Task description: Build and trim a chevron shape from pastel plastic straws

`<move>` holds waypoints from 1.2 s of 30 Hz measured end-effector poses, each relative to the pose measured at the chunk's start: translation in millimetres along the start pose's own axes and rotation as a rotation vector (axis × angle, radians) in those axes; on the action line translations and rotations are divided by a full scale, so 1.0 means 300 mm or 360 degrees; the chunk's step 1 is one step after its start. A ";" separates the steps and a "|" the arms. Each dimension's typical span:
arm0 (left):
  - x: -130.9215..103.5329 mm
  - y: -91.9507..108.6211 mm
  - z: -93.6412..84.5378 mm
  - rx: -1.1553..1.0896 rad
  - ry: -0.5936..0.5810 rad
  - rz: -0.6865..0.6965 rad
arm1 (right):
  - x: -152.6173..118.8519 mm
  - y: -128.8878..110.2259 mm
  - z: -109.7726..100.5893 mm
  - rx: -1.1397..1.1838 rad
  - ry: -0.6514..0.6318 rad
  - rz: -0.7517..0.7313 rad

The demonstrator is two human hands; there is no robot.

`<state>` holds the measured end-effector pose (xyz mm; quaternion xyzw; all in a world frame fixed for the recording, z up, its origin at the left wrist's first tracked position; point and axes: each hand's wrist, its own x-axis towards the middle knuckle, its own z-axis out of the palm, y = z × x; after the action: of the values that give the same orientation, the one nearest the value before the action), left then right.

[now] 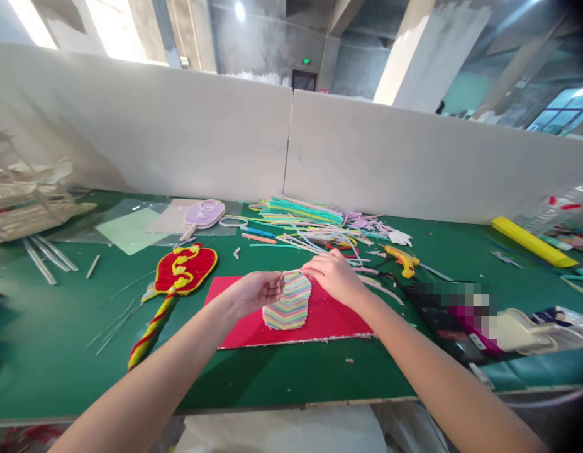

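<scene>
A short pink pipe cleaner (292, 272) is stretched between my two hands. My left hand (258, 292) is closed, pinching its left end with thumb and fingertips. My right hand (336, 275) grips the other end, its fingers pressed together. Just beneath lies a pastel panel (287, 308) of pipe cleaners set side by side in V-shaped stripes of yellow, pink, blue and white. It rests on a red board (336, 327), and my hands cover part of its upper edge.
Loose pastel pipe cleaners (300, 211) are heaped at the back. A yellow glue gun (403, 260) and a phone (444, 324) lie to the right. On the left are a red and yellow fan (185, 269) and a lilac fan (205, 214). A white partition (187, 135) stands behind.
</scene>
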<state>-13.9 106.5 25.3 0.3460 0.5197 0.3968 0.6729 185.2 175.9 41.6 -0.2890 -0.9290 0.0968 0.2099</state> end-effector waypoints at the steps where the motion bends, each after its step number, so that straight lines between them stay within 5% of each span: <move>1: -0.003 -0.004 -0.001 0.0107 0.0049 0.0073 | 0.003 0.005 -0.010 0.0113 -0.0064 0.0062; 6: -0.034 -0.017 -0.003 0.1545 0.0648 0.1184 | 0.036 0.035 -0.076 0.0629 -0.0514 0.0357; 9: -0.047 -0.022 0.002 0.2180 0.0578 0.1665 | 0.056 0.047 -0.092 0.0726 -0.0667 0.0316; 17: -0.041 -0.019 -0.017 0.2555 0.0299 0.1963 | 0.070 0.077 -0.092 0.0924 -0.0958 0.0174; 20: -0.036 -0.025 -0.017 0.2486 0.0359 0.1854 | 0.067 0.072 -0.089 0.0967 -0.0904 0.0170; 23: -0.031 -0.043 0.008 0.2037 0.0532 0.1528 | 0.054 0.047 -0.074 0.0860 -0.0681 0.0194; 26: -0.025 -0.054 0.047 0.1056 0.0487 0.0945 | 0.033 0.013 -0.050 0.0433 -0.0318 0.0079; 30: -0.019 -0.030 0.079 -0.0307 0.0190 0.0141 | -0.003 -0.020 -0.014 -0.0325 0.0128 -0.0319; 36: -0.054 -0.006 0.065 -0.0595 -0.0008 -0.0091 | -0.043 -0.024 0.019 -0.0742 0.0399 -0.0663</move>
<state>3.0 90.3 34.8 0.2009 0.4449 0.4664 0.7377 188.8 162.2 34.4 -0.1428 -0.9322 -0.1996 0.2662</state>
